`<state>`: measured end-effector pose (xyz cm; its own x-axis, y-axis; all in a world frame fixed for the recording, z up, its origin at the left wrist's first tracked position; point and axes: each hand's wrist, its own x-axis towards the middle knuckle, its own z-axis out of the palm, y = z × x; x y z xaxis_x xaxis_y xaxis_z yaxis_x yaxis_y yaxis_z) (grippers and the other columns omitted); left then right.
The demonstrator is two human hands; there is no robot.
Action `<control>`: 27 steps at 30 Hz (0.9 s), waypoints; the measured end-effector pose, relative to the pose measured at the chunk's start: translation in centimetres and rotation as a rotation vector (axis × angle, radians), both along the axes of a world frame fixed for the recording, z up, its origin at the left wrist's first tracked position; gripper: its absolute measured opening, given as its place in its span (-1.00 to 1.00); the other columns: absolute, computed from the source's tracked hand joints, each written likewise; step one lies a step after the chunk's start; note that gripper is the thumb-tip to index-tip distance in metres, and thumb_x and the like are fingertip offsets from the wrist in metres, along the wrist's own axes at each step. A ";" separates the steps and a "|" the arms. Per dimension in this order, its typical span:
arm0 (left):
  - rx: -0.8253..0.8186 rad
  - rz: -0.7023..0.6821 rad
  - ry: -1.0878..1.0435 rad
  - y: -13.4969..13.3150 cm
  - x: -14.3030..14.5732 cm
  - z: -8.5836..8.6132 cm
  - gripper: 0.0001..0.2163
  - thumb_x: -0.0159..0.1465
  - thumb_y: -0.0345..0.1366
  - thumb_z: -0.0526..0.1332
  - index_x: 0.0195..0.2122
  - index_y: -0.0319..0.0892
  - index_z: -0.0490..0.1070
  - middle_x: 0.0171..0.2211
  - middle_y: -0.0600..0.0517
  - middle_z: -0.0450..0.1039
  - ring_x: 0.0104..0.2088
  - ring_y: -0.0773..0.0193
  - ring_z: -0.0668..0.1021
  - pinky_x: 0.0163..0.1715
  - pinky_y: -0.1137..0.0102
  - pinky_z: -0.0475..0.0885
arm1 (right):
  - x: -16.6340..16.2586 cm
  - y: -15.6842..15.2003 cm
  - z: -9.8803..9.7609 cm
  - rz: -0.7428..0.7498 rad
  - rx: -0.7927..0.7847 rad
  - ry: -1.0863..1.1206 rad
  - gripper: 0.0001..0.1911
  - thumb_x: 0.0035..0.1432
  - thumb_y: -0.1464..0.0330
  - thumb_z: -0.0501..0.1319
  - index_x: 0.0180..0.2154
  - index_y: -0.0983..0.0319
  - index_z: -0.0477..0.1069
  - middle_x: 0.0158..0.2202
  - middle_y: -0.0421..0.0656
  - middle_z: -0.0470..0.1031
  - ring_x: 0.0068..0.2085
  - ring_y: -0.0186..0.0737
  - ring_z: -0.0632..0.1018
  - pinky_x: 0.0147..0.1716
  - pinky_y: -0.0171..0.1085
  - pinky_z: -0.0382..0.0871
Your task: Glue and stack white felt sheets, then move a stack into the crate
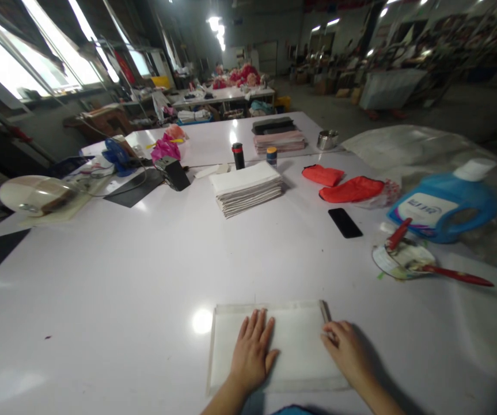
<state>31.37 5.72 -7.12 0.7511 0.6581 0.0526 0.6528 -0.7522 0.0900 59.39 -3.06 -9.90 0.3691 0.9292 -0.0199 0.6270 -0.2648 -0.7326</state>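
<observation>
A white rectangular sheet (293, 340) with narrow borders along its edges lies flat on the table (144, 300) in front of me. My left hand (252, 349) rests palm down on it, left of the middle, with the fingers stretched out. At the sheet's right edge, my right hand (345, 346) has thumb and fingers pinched on a narrow greyish edge strip (325, 311), whose upper end stands out beyond the fingers. Whether this strip is folded border or a separate piece, I cannot tell.
Beyond the sheet sits a stack of folded white pieces (248, 187). To the right are a black phone (345, 223), red cloth sleeves (352, 190), a blue detergent bottle (442, 202) and a shallow dish (389, 262) with red-handled brushes (455, 275). A blue fan (118, 155) stands far left.
</observation>
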 end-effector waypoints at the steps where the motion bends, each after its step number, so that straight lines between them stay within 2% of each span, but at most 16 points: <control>1: -0.004 0.002 0.000 0.0 -0.1 0.0 -0.35 0.36 0.04 -0.04 0.39 -0.09 -0.20 0.37 -0.13 -0.17 0.33 -0.08 0.07 0.22 0.06 0.10 | -0.6 0.3 0.7 0.008 0.011 -0.050 -0.71 0.12 0.21 0.05 -0.26 0.22 0.43 -0.26 -0.04 0.41 -0.23 -0.01 0.46 -0.16 -0.05 0.34; 4: -0.002 0.004 -0.010 0.1 -0.1 0.1 -0.35 0.35 0.04 -0.03 0.38 -0.07 -0.21 0.37 -0.09 -0.20 0.34 -0.05 0.04 0.24 0.09 0.06 | -3.9 1.7 2.2 0.148 0.082 -0.272 -0.68 0.22 0.29 0.03 -0.06 0.20 0.42 -0.03 -0.03 0.38 0.02 0.08 0.36 0.03 0.05 0.18; 6: 0.018 0.000 -0.015 0.1 0.0 0.3 -0.37 0.36 0.00 -0.02 0.38 -0.08 -0.19 0.37 -0.07 -0.20 0.35 -0.02 0.03 0.25 0.11 0.04 | -6.8 2.8 2.5 0.325 0.144 -0.438 -0.59 0.26 0.37 0.03 0.13 0.16 0.31 0.16 -0.11 0.27 0.19 0.02 0.22 0.13 0.00 0.08; 8: 0.047 -0.009 -0.014 0.1 0.2 0.3 -0.39 0.38 -0.07 -0.03 0.38 -0.11 -0.18 0.37 -0.07 -0.18 0.35 0.01 0.02 0.26 0.13 0.04 | -9.2 3.8 2.2 0.472 0.177 -0.537 -0.45 0.24 0.40 0.06 0.26 0.17 0.14 0.29 -0.17 0.09 0.29 -0.06 0.05 0.20 -0.07 -0.02; 10: 0.074 -0.023 -0.010 0.2 0.3 0.4 -0.41 0.38 -0.12 -0.02 0.38 -0.15 -0.17 0.37 -0.07 -0.17 0.35 0.01 0.00 0.25 0.14 0.05 | -10.4 4.3 1.7 0.564 0.167 -0.577 -0.38 0.26 0.34 0.09 0.32 0.21 0.01 0.34 -0.16 -0.05 0.32 -0.09 -0.04 0.24 -0.08 -0.09; 12: 0.093 -0.030 -0.003 0.2 0.2 0.4 -0.41 0.37 -0.18 -0.01 0.38 -0.18 -0.16 0.37 -0.08 -0.15 0.35 0.02 0.01 0.25 0.14 0.07 | -10.0 4.3 1.2 0.602 0.139 -0.593 -0.35 0.31 0.22 0.08 0.33 0.23 -0.05 0.36 -0.11 -0.13 0.33 -0.08 -0.08 0.25 -0.06 -0.11; 15: 0.112 0.003 0.009 0.5 -0.7 0.4 -0.40 0.35 -0.23 0.01 0.38 -0.22 -0.14 0.36 -0.12 -0.11 0.34 0.06 0.05 0.23 0.18 0.11 | -8.0 3.7 0.7 0.535 0.096 -0.612 -0.29 0.30 0.11 0.09 0.34 0.25 -0.08 0.36 -0.05 -0.19 0.34 -0.02 -0.11 0.24 -0.02 -0.04; 20: 0.166 0.084 0.053 1.2 -3.3 0.6 -0.33 0.32 0.01 0.05 0.37 -0.16 -0.08 0.35 -0.15 -0.09 0.33 -0.01 0.10 0.19 0.16 0.17 | -5.4 2.8 0.1 0.329 0.066 -0.622 -0.21 0.27 0.08 0.10 0.34 0.31 -0.12 0.36 0.07 -0.27 0.32 0.15 -0.10 0.19 0.09 0.09; 23: 0.201 0.120 0.078 1.4 -3.8 0.7 -0.32 0.29 0.06 0.06 0.36 -0.11 -0.05 0.36 -0.15 -0.09 0.32 -0.08 0.10 0.18 0.09 0.17 | -5.1 2.6 -0.3 0.209 0.053 -0.593 -0.18 0.25 0.05 0.08 0.34 0.35 -0.15 0.35 0.17 -0.34 0.31 0.26 -0.11 0.15 0.14 0.15; 27: 0.201 0.115 0.097 1.5 -3.4 1.0 -0.29 0.26 0.09 0.07 0.36 -0.10 -0.03 0.35 -0.15 -0.06 0.32 -0.11 0.10 0.17 0.06 0.15 | -5.0 2.7 -0.5 0.198 0.058 -0.576 -0.15 0.25 -0.01 0.04 0.35 0.29 -0.23 0.35 0.20 -0.33 0.30 0.30 -0.08 0.12 0.17 0.19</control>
<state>27.94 7.23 -6.08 0.6797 0.7232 0.1226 0.7335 -0.6688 -0.1214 54.36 -0.38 -10.43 0.1253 0.9749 0.1841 0.9600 -0.0723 -0.2705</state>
